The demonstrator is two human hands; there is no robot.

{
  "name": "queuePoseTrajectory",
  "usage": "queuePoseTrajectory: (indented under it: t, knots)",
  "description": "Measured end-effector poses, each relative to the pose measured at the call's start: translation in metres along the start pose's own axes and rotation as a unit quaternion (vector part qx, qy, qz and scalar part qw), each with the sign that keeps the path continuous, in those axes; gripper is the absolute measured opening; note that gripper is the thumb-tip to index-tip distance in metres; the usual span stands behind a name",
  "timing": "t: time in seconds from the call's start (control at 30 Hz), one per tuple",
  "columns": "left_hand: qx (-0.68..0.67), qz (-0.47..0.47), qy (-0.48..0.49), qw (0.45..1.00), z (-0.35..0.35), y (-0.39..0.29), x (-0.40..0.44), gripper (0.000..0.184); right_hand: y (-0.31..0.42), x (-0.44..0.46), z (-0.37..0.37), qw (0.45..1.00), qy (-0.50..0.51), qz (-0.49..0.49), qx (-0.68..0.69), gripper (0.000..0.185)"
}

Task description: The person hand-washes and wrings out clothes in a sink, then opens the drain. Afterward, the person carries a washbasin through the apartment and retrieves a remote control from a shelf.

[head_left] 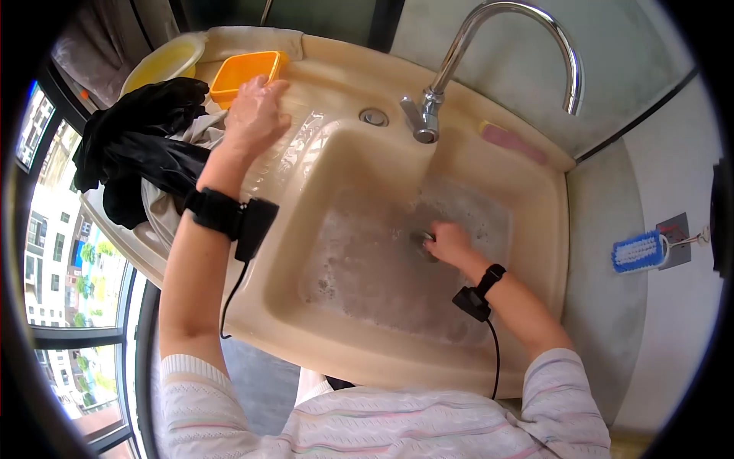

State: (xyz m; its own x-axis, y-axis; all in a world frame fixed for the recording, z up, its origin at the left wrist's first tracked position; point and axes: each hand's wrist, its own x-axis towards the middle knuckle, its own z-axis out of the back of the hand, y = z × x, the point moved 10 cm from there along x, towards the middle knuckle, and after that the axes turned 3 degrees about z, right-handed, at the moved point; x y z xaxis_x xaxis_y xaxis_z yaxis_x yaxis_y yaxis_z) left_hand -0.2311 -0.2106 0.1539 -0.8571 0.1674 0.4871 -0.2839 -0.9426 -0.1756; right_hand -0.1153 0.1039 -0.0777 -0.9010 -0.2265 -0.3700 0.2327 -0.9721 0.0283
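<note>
Right-hand fingers [438, 237] pinch the metal drain plug [420, 236] at their tips.

Murky water [367, 268] hides what lies beneath; the right hand [452, 243] partly covers an unclear metal piece [420, 236]

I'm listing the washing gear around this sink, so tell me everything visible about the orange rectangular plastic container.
The orange rectangular plastic container has rounded corners, a raised rim and an open top; it looks smooth and slightly glossy. It stands upright on the beige sink counter, left of the basin, toward the back. A pale yellow round bowl is to its left, with heaped black cloth close by. The left hand hides part of its near side; whether they touch is unclear.
</note>
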Motion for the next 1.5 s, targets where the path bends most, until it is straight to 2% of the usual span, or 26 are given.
queuePoseTrajectory:
  t: [0.07, 0.1, 0.13, 0.17, 0.23, 0.27, 0.33, 0.4, 0.43, 0.5, 0.57, 0.6, 0.63, 0.73, 0.77, 0.8, 0.87, 0.9, 1.0, 1.03, 1.07, 1.13, 1.17, 1.27, 1.37, 1.5]
  knots:
    - [-0.113, -0.027, -0.015, 0.993, 0.005, -0.027, -0.024, 0.036, -0.015, 0.002, 0.036, 0.953, -0.089, -0.072, 0.281, 0.022]
    - [-0.140, -0.040, 0.018, 0.989, 0.003, -0.040, -0.040, 0.037, -0.009, 0.005, 0.049, 0.954, -0.091, -0.065, 0.280, 0.022]
    - [-0.165, -0.022, 0.102, 0.981, -0.014, -0.045, -0.057, 0.037, 0.002, 0.009, 0.069, 0.944, -0.136, -0.029, 0.300, 0.021]
    - [-0.161, -0.052, 0.141, 0.975, -0.025, -0.051, -0.077, 0.035, 0.013, 0.010, 0.088, 0.931, -0.177, 0.007, 0.320, 0.022]
    - [-0.158, -0.027, 0.223, 0.961, -0.046, -0.046, -0.111, 0.035, 0.031, 0.018, 0.112, 0.913, -0.209, 0.036, 0.349, 0.021]
    - [-0.166, -0.050, 0.221, 0.960, -0.053, -0.043, -0.122, 0.038, 0.043, 0.020, 0.128, 0.891, -0.242, 0.053, 0.380, 0.020]
    - [-0.139, -0.092, 0.217, 0.962, -0.047, -0.048, -0.125, 0.041, 0.062, 0.031, 0.145, 0.835, -0.207, 0.034, 0.509, 0.018]
    - [-0.140, -0.085, 0.243, 0.956, -0.050, -0.048, -0.125, 0.039, 0.075, 0.049, 0.162, 0.796, -0.219, 0.006, 0.565, 0.019]
    - [-0.142, -0.081, 0.273, 0.948, -0.055, -0.049, -0.126, 0.037, 0.081, 0.060, 0.171, 0.799, -0.223, 0.007, 0.558, 0.019]
    - [-0.139, -0.095, 0.245, 0.955, -0.053, -0.048, -0.129, 0.028, 0.081, 0.087, 0.179, 0.761, -0.254, -0.037, 0.595, 0.024]
    - [-0.139, -0.118, 0.206, 0.961, -0.054, -0.045, -0.136, 0.018, 0.089, 0.113, 0.182, 0.780, -0.241, -0.061, 0.575, 0.025]
    - [-0.141, -0.120, 0.202, 0.962, -0.051, -0.043, -0.135, 0.018, 0.085, 0.126, 0.180, 0.793, -0.230, -0.088, 0.558, 0.029]
    - [-0.153, -0.114, 0.212, 0.958, -0.049, -0.041, -0.133, 0.018, 0.069, 0.145, 0.174, 0.797, -0.240, -0.113, 0.543, 0.045]
    - [-0.197, -0.097, 0.195, 0.956, -0.055, -0.032, -0.129, 0.015, 0.087, 0.161, 0.210, 0.780, -0.258, -0.084, 0.564, 0.057]
    - [-0.200, -0.090, 0.217, 0.951, -0.060, -0.030, -0.127, 0.023, 0.095, 0.167, 0.221, 0.784, -0.258, -0.083, 0.559, 0.057]
    - [-0.202, -0.082, 0.240, 0.946, -0.065, -0.028, -0.127, 0.032, 0.114, 0.180, 0.224, 0.786, -0.197, -0.056, 0.584, 0.059]
    - [-0.193, -0.084, 0.188, 0.960, -0.057, -0.028, -0.128, 0.027, 0.157, 0.203, 0.234, 0.777, -0.075, 0.006, 0.625, 0.069]
    - [-0.195, -0.085, 0.194, 0.958, -0.054, -0.029, -0.128, 0.023, 0.166, 0.215, 0.235, 0.799, -0.045, 0.001, 0.599, 0.076]
    - [-0.198, -0.073, 0.199, 0.957, -0.055, -0.029, -0.130, 0.016, 0.185, 0.250, 0.235, 0.795, 0.015, -0.024, 0.607, 0.076]
    - [-0.196, -0.078, 0.194, 0.958, -0.052, -0.026, -0.129, 0.016, 0.200, 0.267, 0.230, 0.767, 0.055, -0.029, 0.639, 0.064]
    - [-0.201, -0.089, 0.196, 0.956, -0.049, -0.028, -0.129, 0.016, 0.208, 0.270, 0.228, 0.769, 0.058, -0.023, 0.636, 0.064]
    - [-0.190, -0.084, 0.217, 0.954, -0.050, -0.026, -0.127, 0.018, 0.222, 0.277, 0.245, 0.745, -0.015, 0.049, 0.666, 0.052]
    - [-0.207, -0.082, 0.196, 0.955, -0.047, -0.026, -0.127, 0.019, 0.226, 0.284, 0.244, 0.710, 0.007, 0.072, 0.701, 0.044]
    - [-0.219, -0.078, 0.195, 0.953, -0.045, -0.026, -0.127, 0.020, 0.223, 0.295, 0.252, 0.687, -0.045, 0.132, 0.714, 0.040]
    - [-0.207, -0.080, 0.203, 0.954, -0.049, -0.027, -0.128, 0.021, 0.238, 0.261, 0.275, 0.681, -0.069, 0.130, 0.718, 0.043]
    - [-0.191, -0.078, 0.220, 0.953, -0.051, -0.028, -0.129, 0.019, 0.244, 0.239, 0.297, 0.646, -0.052, 0.179, 0.740, 0.049]
